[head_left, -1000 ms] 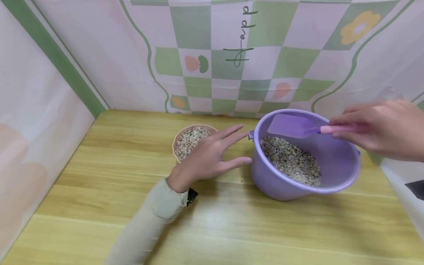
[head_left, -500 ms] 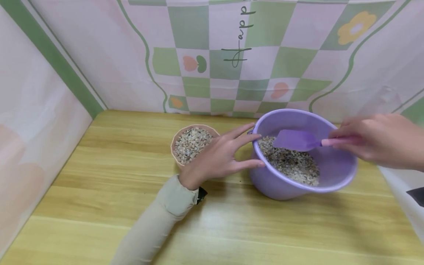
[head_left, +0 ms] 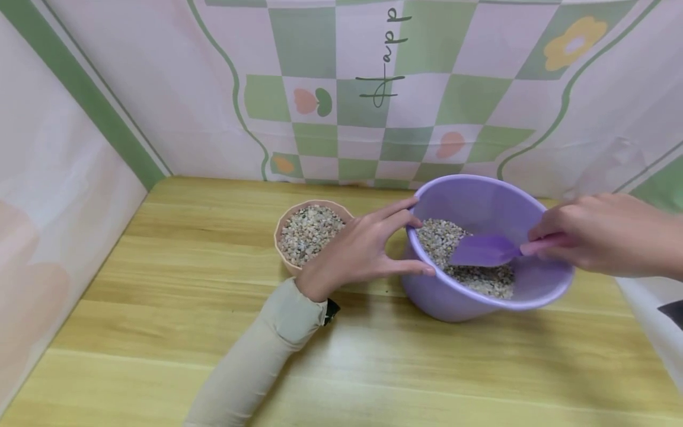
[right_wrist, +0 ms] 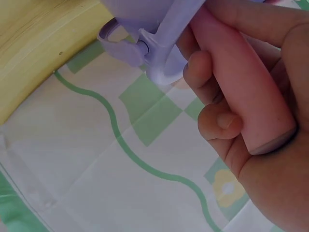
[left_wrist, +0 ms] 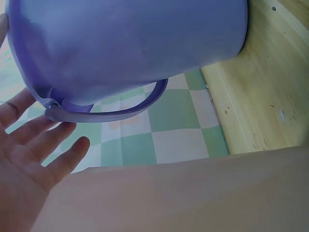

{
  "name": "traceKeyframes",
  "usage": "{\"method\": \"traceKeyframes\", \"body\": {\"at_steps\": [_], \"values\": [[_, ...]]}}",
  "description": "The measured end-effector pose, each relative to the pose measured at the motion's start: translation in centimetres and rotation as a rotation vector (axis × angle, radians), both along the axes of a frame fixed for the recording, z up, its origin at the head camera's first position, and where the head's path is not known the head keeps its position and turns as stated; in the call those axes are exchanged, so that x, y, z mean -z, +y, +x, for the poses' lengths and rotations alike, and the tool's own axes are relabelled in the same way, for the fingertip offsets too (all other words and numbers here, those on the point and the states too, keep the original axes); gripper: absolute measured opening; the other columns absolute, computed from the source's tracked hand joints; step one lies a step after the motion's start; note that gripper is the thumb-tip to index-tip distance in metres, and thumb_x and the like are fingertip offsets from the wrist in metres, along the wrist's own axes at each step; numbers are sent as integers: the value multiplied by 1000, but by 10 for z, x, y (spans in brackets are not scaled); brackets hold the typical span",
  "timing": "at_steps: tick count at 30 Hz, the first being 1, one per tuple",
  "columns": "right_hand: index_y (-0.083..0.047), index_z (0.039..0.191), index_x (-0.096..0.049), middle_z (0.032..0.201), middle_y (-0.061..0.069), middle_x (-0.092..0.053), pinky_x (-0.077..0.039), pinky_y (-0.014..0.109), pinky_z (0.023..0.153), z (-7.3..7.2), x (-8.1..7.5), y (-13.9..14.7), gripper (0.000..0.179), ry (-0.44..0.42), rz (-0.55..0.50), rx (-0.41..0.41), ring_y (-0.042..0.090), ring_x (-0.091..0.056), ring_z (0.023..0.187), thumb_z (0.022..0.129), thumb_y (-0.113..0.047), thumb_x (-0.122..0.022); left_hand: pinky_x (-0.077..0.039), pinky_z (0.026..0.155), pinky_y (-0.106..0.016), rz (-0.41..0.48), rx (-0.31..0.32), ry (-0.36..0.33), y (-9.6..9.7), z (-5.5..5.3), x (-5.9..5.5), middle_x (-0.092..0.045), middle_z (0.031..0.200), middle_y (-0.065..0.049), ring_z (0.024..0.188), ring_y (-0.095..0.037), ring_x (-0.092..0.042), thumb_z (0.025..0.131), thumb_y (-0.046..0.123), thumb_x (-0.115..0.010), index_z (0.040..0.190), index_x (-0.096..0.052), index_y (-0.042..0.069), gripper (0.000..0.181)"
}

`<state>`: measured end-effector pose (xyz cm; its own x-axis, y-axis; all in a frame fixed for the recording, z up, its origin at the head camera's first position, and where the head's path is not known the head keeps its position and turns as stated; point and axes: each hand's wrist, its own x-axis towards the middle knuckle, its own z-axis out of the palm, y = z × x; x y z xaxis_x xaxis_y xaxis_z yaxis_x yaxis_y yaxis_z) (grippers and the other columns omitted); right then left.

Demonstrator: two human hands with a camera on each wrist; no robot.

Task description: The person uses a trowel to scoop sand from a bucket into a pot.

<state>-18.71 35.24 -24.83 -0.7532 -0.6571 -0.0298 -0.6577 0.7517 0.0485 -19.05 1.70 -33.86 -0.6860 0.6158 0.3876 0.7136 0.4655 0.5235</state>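
1. The desk (head_left: 133,296) is backed by a checked cloth (head_left: 421,101), on which a yellow flower (head_left: 575,42) is printed.
2. The bucket (head_left: 453,303), set toward the right of the desk, is partly filled with gravel (head_left: 440,237).
3. The scoop (head_left: 482,250) is grasped by its pink handle in the right hand (head_left: 597,234); its purple blade is held inside the bucket, at the gravel.
4. The bucket's rim is touched by the left hand (head_left: 363,246), its fingers loosely spread.
5. The bowl (head_left: 278,240), likewise gravel-filled, is placed left of the bucket and partly hidden by the left hand.
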Motion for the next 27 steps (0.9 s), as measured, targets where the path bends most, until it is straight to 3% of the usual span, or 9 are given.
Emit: {"method": "traceKeyframes", "body": {"at_steps": [4,9,14,20,27], "values": [[-43,78,-69,66,-33,-48,-35,20,45,2,-1,0,23,-11,17,9,-8,-38,53,75,-28,-87,-50,85,-20,-15,-11,-7,1,-1,0,-39,157,-2,125,-20,-57,75,63,-78,122,-65,20,65],[-44,76,-68,64,-33,-45,-35,19,45,6,-2,0,27,-30,18,16,-8,-38,53,72,-27,-89,-51,83,-20,-14,-7,-26,1,-1,0,-38,157,0,123,-19,-58,75,64,-78,121,-65,20,65],[-45,74,-69,66,-36,-50,-41,21,48,5,0,-4,29,-48,26,5,-10,-42,55,67,-27,-92,-50,88,-20,-6,-5,-12,2,-1,0,-40,157,0,125,-19,-57,75,63,-78,119,-66,20,64],[-43,79,-73,74,-33,-63,-48,22,53,4,2,-6,30,-57,39,-9,-11,-53,62,63,-27,-93,-50,85,-18,8,8,-12,2,-2,0,-40,156,-2,124,-19,-58,75,62,-79,117,-66,19,61],[-45,76,-70,73,-35,-60,-48,24,52,3,4,-10,31,-69,56,-21,-12,-51,62,65,-26,-93,-50,90,-18,19,6,2,1,-2,1,-41,155,-3,128,-18,-55,75,61,-79,117,-66,18,61]]}}
